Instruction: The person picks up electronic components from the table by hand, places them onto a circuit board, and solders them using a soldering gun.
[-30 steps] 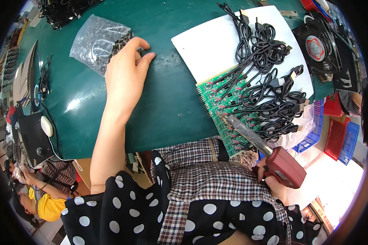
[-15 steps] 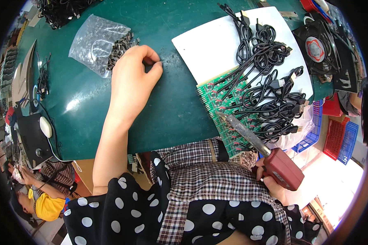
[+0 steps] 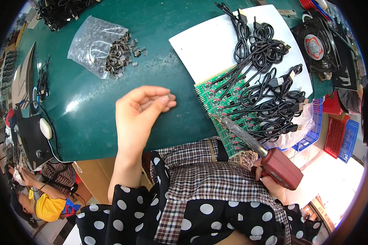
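My left hand (image 3: pixel 139 116) is raised over the green table, thumb and fingertips pinched on a small pin connector (image 3: pixel 168 96) that they mostly hide. Beyond it, a pile of such connectors (image 3: pixel 119 53) spills from a clear plastic bag (image 3: pixel 90 47). My right hand (image 3: pixel 272 187), partly hidden, grips the maroon handle of a soldering gun (image 3: pixel 282 168). Its metal tip lies over the left edge of a panel of green circuit boards (image 3: pixel 212 98). Black coiled USB cables (image 3: pixel 270 55) run from the boards across a white sheet (image 3: pixel 200 41).
A cooling fan (image 3: pixel 315 47) stands at the right back of the table (image 3: pixel 159 134). A black control box (image 3: pixel 33 136) with a knob and a white mouse-shaped object (image 3: pixel 46 127) are at left. Another person in yellow (image 3: pixel 49 207) sits at lower left; blue baskets (image 3: pixel 348 143) stand at right.
My left hand has drawn back from the connector pile, toward me and slightly right, pinched. The pile is now uncovered. My right hand and the soldering gun have barely moved.
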The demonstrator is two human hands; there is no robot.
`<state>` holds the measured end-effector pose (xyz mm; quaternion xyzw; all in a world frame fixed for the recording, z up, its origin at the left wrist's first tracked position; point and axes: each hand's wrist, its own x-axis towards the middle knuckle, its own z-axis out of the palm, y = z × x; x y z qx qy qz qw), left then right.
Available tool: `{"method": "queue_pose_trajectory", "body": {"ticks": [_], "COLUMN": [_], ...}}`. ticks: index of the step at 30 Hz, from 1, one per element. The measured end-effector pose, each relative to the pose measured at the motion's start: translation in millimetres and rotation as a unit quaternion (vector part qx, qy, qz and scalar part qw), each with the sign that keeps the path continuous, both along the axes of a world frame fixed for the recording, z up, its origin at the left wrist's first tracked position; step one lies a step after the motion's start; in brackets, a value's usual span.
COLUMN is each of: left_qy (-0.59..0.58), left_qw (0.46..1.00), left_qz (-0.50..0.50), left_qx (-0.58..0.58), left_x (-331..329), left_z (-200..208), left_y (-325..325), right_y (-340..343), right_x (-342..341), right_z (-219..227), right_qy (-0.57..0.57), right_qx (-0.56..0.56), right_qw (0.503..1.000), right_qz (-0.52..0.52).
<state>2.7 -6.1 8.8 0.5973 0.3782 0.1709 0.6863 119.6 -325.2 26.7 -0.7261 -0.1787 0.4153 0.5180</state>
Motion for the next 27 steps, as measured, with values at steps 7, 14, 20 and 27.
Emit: {"method": "queue_pose_trajectory", "body": {"ticks": [7, 14, 20, 27], "left_qy": [-0.037, -0.029, -0.040, -0.067], "left_qw": [0.984, 0.993, 0.995, 0.995], "left_qz": [-0.039, -0.048, -0.054, -0.013], "left_qx": [-0.169, -0.107, -0.073, -0.079], "left_x": [-3, 9, 8, 13], "left_z": [9, 11, 8, -3], "left_y": [-41, -63, -66, -71], "right_y": [13, 21, 13, 16], "right_x": [-1, -3, -2, 2], "right_z": [18, 19, 14, 17], "right_qy": [0.060, 0.095, 0.100, 0.097], "right_qx": [-0.028, 0.023, 0.020, 0.005], "right_qw": [0.997, 0.993, 0.993, 0.995], "right_qz": [-0.034, -0.067, -0.053, -0.024]}}
